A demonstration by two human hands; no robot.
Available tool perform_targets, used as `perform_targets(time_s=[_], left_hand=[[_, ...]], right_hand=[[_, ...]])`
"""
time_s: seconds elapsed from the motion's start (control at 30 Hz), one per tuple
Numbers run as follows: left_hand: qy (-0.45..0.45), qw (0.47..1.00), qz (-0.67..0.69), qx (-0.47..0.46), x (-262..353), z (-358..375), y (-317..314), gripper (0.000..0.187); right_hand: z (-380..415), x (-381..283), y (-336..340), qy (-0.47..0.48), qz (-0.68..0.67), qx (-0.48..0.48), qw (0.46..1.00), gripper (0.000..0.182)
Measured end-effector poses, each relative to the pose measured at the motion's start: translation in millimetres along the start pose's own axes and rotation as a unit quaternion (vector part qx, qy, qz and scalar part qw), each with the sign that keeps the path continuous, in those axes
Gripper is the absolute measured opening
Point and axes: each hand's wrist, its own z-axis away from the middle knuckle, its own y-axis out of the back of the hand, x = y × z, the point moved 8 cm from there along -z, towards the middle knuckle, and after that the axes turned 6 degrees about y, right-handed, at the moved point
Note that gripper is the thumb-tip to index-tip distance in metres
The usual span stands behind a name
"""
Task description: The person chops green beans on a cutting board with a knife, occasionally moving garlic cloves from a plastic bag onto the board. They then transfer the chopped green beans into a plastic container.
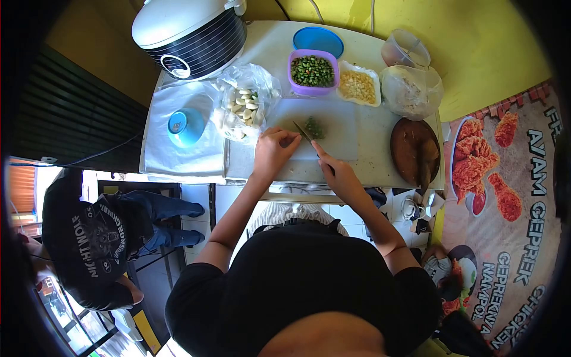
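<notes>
My right hand (334,169) grips a knife (304,133), its blade pointing away to the upper left over a pale cutting board (341,132). Beside the blade lies a small heap of chopped green pieces (314,127). My left hand (275,150) rests at the board's left edge, fingers pinched together close to the knife; whatever they hold is too small to make out. Just beyond the board stands a purple tub (337,78) full of chopped green pieces. A white tray (377,95) of chopped yellowish bits sits to its right.
Left are a clear bag of peeled garlic cloves (242,107), an upturned blue bowl (185,127) and a rice cooker (190,38). A blue lid (318,40), clear container (405,49), plastic bag (411,92) and brown mortar (407,152) with pestle stand around. A person (89,238) is at left.
</notes>
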Motion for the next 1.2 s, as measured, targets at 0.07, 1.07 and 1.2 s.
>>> perform_targets(time_s=[0.07,1.07,1.2], left_hand=[[0.004,1.000,0.003,-0.005,1.0,1.6,1.4,0.012],[0.013,0.999,-0.040,-0.011,1.6,3.3,-1.4,0.013],[-0.070,0.997,-0.041,-0.005,20.1,-3.0,-6.2,0.018]], right_hand=[[-2.2,0.8,0.7,0.007,-0.013,0.008,1.000,0.048],[4.7,12.1,11.4,-0.006,-0.145,0.025,0.989,0.049],[7.3,14.2,16.0,-0.062,-0.205,0.034,0.976,0.049]])
